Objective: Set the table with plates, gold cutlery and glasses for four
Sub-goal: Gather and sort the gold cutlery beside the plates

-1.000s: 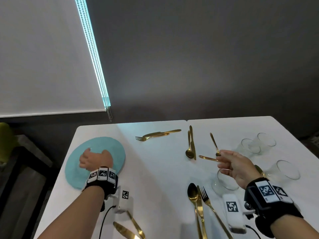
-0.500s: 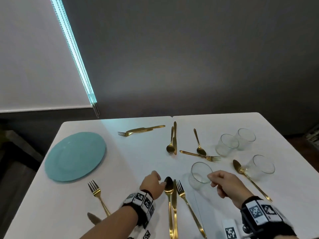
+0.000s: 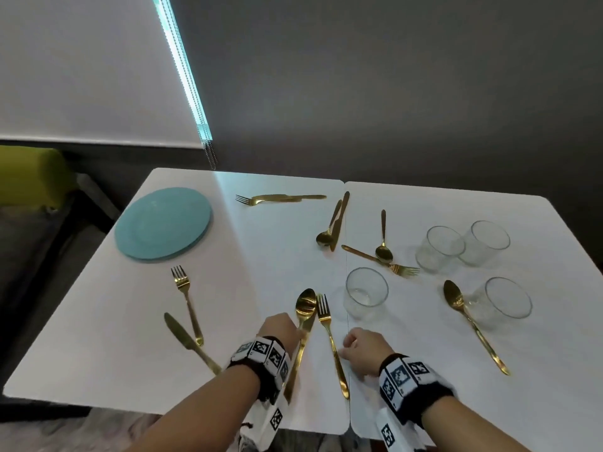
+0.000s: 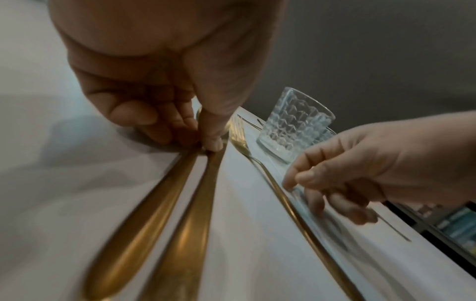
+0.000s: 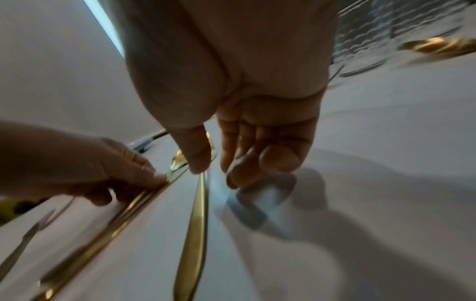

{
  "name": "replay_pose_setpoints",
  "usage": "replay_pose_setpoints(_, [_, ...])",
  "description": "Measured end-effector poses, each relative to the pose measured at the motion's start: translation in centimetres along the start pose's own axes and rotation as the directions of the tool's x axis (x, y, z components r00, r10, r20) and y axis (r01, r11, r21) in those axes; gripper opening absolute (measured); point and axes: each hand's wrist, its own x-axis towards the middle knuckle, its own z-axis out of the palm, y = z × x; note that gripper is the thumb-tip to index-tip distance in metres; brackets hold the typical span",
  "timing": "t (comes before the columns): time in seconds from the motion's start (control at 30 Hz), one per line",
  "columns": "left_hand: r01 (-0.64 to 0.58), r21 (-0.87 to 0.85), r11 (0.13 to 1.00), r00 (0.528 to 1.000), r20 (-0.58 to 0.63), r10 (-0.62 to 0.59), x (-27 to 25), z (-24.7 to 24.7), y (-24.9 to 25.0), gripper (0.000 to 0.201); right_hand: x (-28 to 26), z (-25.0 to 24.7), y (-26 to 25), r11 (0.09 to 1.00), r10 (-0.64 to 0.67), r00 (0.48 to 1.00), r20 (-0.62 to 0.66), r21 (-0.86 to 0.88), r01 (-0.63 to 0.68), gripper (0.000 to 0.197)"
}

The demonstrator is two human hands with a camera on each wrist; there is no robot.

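Observation:
On the white table [image 3: 114, 321], my left hand [image 3: 280, 327] pinches the gold spoon [image 3: 306, 305] and the knife [image 4: 128, 234] lying beside it; thumb and fingers [image 4: 211, 140] close on their handles. My right hand [image 3: 359, 347] hovers low just right of the gold fork [image 3: 330, 340]. Its thumb [image 5: 198, 158] and loosely curled fingers [image 5: 244, 169] stand apart over the fork handle [image 5: 197, 224] and hold nothing. A clear glass [image 3: 367, 293] stands just beyond, and a teal plate [image 3: 163, 223] sits at the far left.
A fork [image 3: 186, 298] and knife [image 3: 189, 340] lie at the near left. More gold cutlery [image 3: 332, 223] is scattered across the middle and back. Three glasses [image 3: 440, 247] and a spoon [image 3: 470, 321] occupy the right side. A green seat [image 3: 29, 174] is off the table's left.
My left hand left the teal plate and came to the spoon and knife near me. My right hand let go of the glass rim and dropped beside the fork.

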Motion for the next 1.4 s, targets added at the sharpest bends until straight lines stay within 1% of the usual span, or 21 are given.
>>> replay_pose_setpoints(0.1, [0.033,-0.058,0.998,0.999,-0.010,-0.033,-0.4,0.1,-0.2,0.030,0.6,1.0,-0.5,0.995,-0.040,0.997,-0.067,-0.092,0.034,0.025])
replay_pose_setpoints(0.17, [0.049,-0.134,0.990,0.996,-0.065,-0.058,-1.1,0.0,-0.3,0.035,0.8,1.4,-0.8,0.987,-0.070,0.994,-0.083,-0.153,0.057,0.026])
replay_pose_setpoints(0.27, [0.019,-0.249,0.968,0.991,-0.125,-0.051,-1.8,-0.3,-0.4,0.031,1.2,1.6,-1.1,0.977,-0.080,0.991,-0.104,-0.205,0.057,0.024])
replay_pose_setpoints(0.37, [-0.035,-0.398,0.917,0.985,-0.171,-0.036,-2.0,-0.5,-0.2,0.016,1.6,1.4,-1.1,0.977,-0.047,0.996,-0.074,-0.212,0.030,0.015])
replay_pose_setpoints(0.4, [-0.051,-0.445,0.894,0.981,-0.189,-0.039,-2.0,-0.4,0.0,0.013,1.7,1.2,-1.0,0.980,-0.038,0.998,-0.058,-0.198,0.026,0.017])
replay_pose_setpoints(0.47, [-0.071,-0.543,0.837,0.977,-0.208,-0.053,-2.1,-0.3,0.5,0.014,1.9,0.9,-0.8,0.987,-0.040,0.999,-0.026,-0.159,0.036,0.028])
replay_pose_setpoints(0.53, [-0.083,-0.656,0.750,0.980,-0.192,-0.059,-2.4,-0.3,1.3,0.016,1.7,0.5,-1.0,0.993,-0.084,0.996,0.003,-0.083,0.084,0.035])
replay_pose_setpoints(0.6, [-0.071,-0.766,0.639,0.990,-0.132,-0.048,-3.0,-0.3,2.1,0.015,1.0,-0.2,-1.6,0.989,-0.147,0.989,0.028,0.027,0.147,0.032])
replay_pose_setpoints(0.63, [-0.064,-0.792,0.607,0.994,-0.107,-0.034,-3.1,-0.2,2.4,0.014,0.5,-0.5,-2.0,0.981,-0.179,0.983,0.035,0.084,0.176,0.028])
replay_pose_setpoints(0.67, [-0.062,-0.791,0.609,0.995,-0.093,-0.019,-3.1,-0.2,2.6,0.014,0.2,-0.9,-2.5,0.970,-0.212,0.977,0.038,0.130,0.205,0.024])
replay_pose_setpoints(0.73, [-0.073,-0.757,0.649,0.996,-0.082,0.017,-3.1,-0.1,3.0,0.013,-0.3,-1.6,-3.3,0.949,-0.268,0.963,0.033,0.180,0.258,0.022])
replay_pose_setpoints(0.77, [-0.088,-0.760,0.643,0.996,-0.079,0.043,-3.1,-0.2,3.2,0.018,-0.4,-1.8,-3.6,0.942,-0.285,0.958,0.027,0.190,0.275,0.022])
replay_pose_setpoints(0.87, [-0.115,-0.832,0.543,0.991,-0.059,0.120,-3.1,-0.3,3.9,0.036,-0.5,-2.6,-4.1,0.929,-0.314,0.949,0.006,0.206,0.307,0.023])
replay_pose_setpoints(0.93, [-0.120,-0.860,0.495,0.987,-0.048,0.156,-3.1,-0.5,4.2,0.044,-0.6,-3.0,-4.0,0.926,-0.328,0.945,0.009,0.198,0.320,0.023])
replay_pose_setpoints(1.0, [-0.123,-0.861,0.494,0.982,-0.033,0.187,-3.1,-0.4,4.4,0.039,-0.6,-3.2,-3.7,0.930,-0.334,0.943,0.011,0.164,0.328,0.024])
replay_pose_setpoints(1.07, [-0.132,-0.838,0.529,0.982,-0.040,0.183,-3.5,-0.2,4.7,0.026,-0.7,-3.5,-3.3,0.930,-0.347,0.938,0.010,0.137,0.342,0.024])
replay_pose_setpoints(1.1, [-0.147,-0.828,0.542,0.984,-0.069,0.162,-3.6,-0.1,4.8,0.023,-0.8,-3.7,-3.0,0.929,-0.351,0.936,0.012,0.130,0.346,0.023])
replay_pose_setpoints(1.2, [-0.217,-0.807,0.549,0.972,-0.232,0.043,-3.5,0.0,4.8,0.018,-1.2,-4.8,-1.7,0.946,-0.317,0.948,0.030,0.077,0.314,0.023])
replay_pose_setpoints(1.27, [-0.232,-0.775,0.588,0.947,-0.318,-0.045,-3.0,-0.5,4.5,0.017,-1.2,-6.0,-0.2,0.970,-0.243,0.969,0.043,0.023,0.242,0.021])
replay_pose_setpoints(1.33, [-0.226,-0.767,0.600,0.932,-0.349,-0.096,-2.2,-1.2,4.0,0.018,-1.0,-7.6,1.8,0.988,-0.135,0.991,0.021,-0.072,0.137,0.017])
replay_pose_setpoints(1.4, [-0.206,-0.761,0.616,0.928,-0.351,-0.124,-1.5,-1.7,3.8,0.019,-0.5,-9.3,4.3,0.975,-0.014,0.998,-0.069,-0.220,-0.002,0.021])
